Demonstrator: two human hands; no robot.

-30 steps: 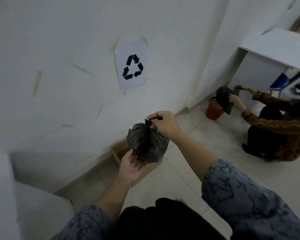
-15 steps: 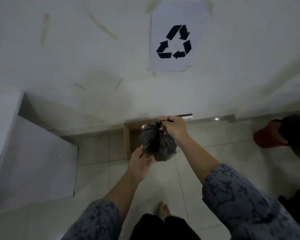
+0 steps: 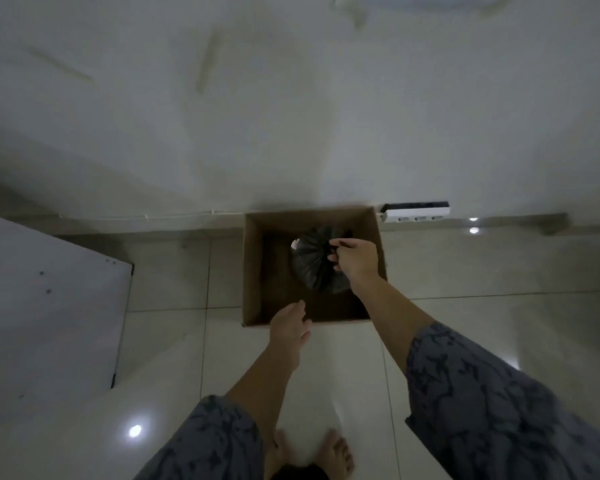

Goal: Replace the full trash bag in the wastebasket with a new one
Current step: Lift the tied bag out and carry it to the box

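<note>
A full, tied black trash bag [image 3: 314, 261] hangs inside an open brown cardboard box [image 3: 252, 265] that stands on the tiled floor against the white wall. My right hand [image 3: 355, 259] pinches the bag's knotted top over the box. Just in front of the box's near edge my left hand [image 3: 290, 329] hovers with fingers apart, holding nothing and apart from the bag. The bag's lower right side is hidden by my right hand.
A white power strip [image 3: 416, 213] lies along the wall right of the box. A white panel [image 3: 49, 306] stands at the left. My bare feet [image 3: 333, 455] are on the floor at the bottom. A red object shows at the far right edge.
The view has tilted down over the box. The bag has dropped from above the box into it, still held by my right hand. My left hand has come off the bag's underside.
</note>
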